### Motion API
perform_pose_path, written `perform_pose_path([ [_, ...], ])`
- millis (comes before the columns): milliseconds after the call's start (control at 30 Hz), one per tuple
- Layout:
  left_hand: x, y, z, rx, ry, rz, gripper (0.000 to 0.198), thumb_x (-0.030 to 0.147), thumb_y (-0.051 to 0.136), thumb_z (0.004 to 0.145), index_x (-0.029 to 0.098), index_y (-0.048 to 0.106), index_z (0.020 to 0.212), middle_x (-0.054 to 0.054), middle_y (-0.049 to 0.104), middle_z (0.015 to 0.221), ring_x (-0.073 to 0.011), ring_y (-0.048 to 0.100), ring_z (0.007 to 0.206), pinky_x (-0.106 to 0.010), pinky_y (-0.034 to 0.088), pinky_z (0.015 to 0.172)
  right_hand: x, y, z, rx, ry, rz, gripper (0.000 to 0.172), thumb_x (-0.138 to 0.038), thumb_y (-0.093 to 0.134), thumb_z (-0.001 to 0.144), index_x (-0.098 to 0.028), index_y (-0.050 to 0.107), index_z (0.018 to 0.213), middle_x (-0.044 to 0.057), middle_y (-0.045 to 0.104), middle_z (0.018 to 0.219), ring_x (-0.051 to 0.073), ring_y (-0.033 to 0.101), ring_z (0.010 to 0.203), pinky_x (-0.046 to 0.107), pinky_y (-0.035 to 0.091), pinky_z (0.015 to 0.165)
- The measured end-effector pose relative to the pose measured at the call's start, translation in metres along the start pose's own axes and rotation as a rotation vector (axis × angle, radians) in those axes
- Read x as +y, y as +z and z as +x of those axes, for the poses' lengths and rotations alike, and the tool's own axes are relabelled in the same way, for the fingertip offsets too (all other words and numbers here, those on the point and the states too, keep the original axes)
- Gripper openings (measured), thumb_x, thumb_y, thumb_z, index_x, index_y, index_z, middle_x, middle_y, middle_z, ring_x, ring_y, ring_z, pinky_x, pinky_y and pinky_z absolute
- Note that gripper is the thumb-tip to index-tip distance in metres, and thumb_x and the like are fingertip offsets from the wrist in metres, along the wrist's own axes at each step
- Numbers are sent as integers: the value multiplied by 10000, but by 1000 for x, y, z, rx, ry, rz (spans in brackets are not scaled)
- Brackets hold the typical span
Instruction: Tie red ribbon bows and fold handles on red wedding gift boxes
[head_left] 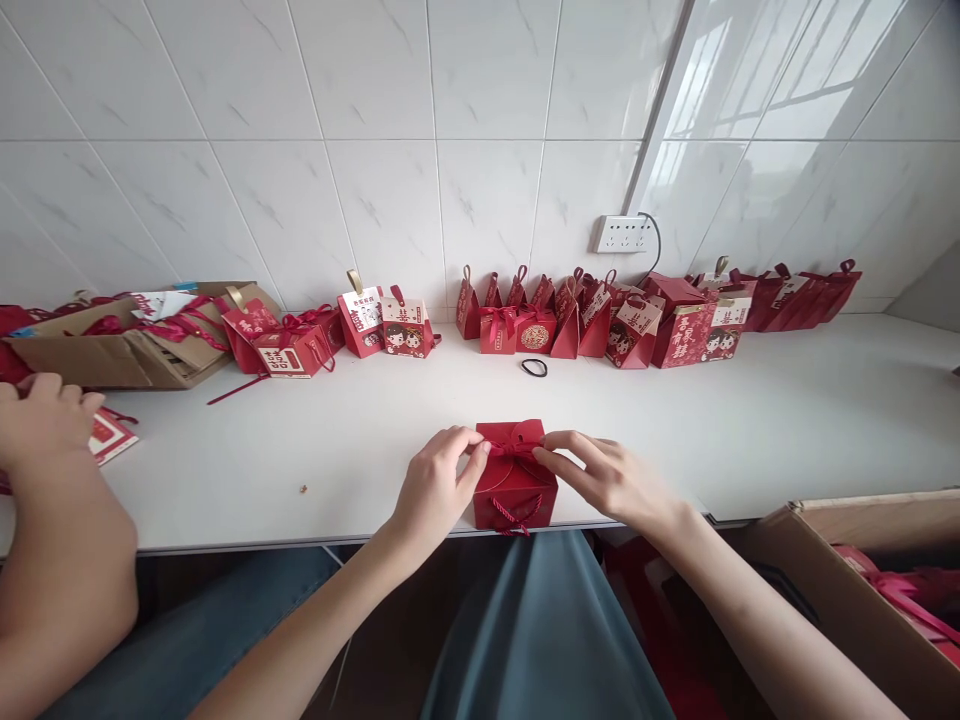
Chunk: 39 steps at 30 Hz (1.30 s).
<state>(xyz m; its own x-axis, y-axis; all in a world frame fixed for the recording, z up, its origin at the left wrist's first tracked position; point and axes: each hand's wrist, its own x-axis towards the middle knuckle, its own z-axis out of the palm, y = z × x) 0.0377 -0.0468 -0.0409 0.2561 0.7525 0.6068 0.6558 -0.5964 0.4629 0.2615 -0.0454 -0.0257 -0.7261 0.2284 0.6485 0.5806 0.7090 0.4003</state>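
A small red gift box (495, 507) stands at the table's front edge, straight ahead of me. Across its top runs a red ribbon (513, 449) tied in a bow, and a twisted red cord handle (517, 512) hangs on the near side. My left hand (442, 475) pinches the bow's left loop between thumb and fingers. On the opposite side, my right hand (596, 472) has its thumb and forefinger closed on the ribbon's right part. The box rests on the table between both hands.
Finished-looking red boxes (536, 330) line the tiled wall, near a power strip (624, 234). A black hair tie (534, 368) lies before them. At left, a co-worker's hand (49, 420) is by a cardboard tray (127, 360). A carton (795, 560) stands at lower right.
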Motion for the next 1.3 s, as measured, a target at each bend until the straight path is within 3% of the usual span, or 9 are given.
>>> perform_pose_path([
  [100,-1,4,-5,77,32,3,136,225,420,917,203,500,809,5,589,756,-127,559,705,-242,445,653,1,3,-8,10,-38,-8,294,-24,330,928,-126,593,1011,96,665,875,146,654,754,234,508,535],
  [233,5,6,-8,64,-71,-50,160,223,438,891,204,477,738,15,538,701,-135,514,686,-253,426,637,-1,2,-11,60,38,99,241,-61,386,925,-147,597,1001,100,653,893,172,652,866,246,527,618],
  [300,9,6,-9,10,-177,-129,183,235,441,877,202,469,699,12,517,696,-136,501,673,-256,420,624,-4,-2,-7,91,243,214,177,-174,433,935,-159,608,912,96,631,857,170,633,790,269,518,635],
  [367,13,5,-9,-39,-285,-233,199,255,438,872,201,462,682,11,505,705,-133,503,670,-259,428,635,-8,-8,0,42,566,387,319,-323,394,954,-174,574,736,57,579,715,139,559,612,269,477,563],
  [433,15,5,-9,-59,-360,-316,214,274,436,870,199,454,670,7,496,718,-136,518,692,-264,440,665,-12,-12,7,-112,876,580,463,-438,303,959,-193,478,607,6,477,567,116,441,493,257,393,478],
  [500,16,7,-9,-53,-399,-371,221,287,441,864,196,456,663,0,487,743,-141,533,721,-264,449,676,-16,-12,13,-275,1041,737,512,-529,266,937,-201,405,569,-19,410,521,105,355,468,252,319,452],
  [733,16,14,-11,12,-440,-458,194,303,456,828,188,487,674,-24,464,859,-140,526,760,-253,465,659,-25,1,20,-368,1184,942,456,-545,499,816,-205,343,555,-52,349,523,88,280,496,242,220,465],
  [1033,11,15,-10,5,-503,-516,230,312,433,828,196,427,630,-2,417,751,-117,419,626,-236,398,583,-25,15,4,-82,1259,1648,380,-477,668,745,-181,454,645,-38,459,623,94,404,586,247,349,607],
  [1300,6,15,-10,-25,-470,-551,245,289,426,832,194,406,607,2,413,699,-124,404,622,-242,371,580,-25,26,-7,34,1274,1843,407,-446,711,710,-188,417,600,-42,399,595,95,353,566,252,317,582],
])
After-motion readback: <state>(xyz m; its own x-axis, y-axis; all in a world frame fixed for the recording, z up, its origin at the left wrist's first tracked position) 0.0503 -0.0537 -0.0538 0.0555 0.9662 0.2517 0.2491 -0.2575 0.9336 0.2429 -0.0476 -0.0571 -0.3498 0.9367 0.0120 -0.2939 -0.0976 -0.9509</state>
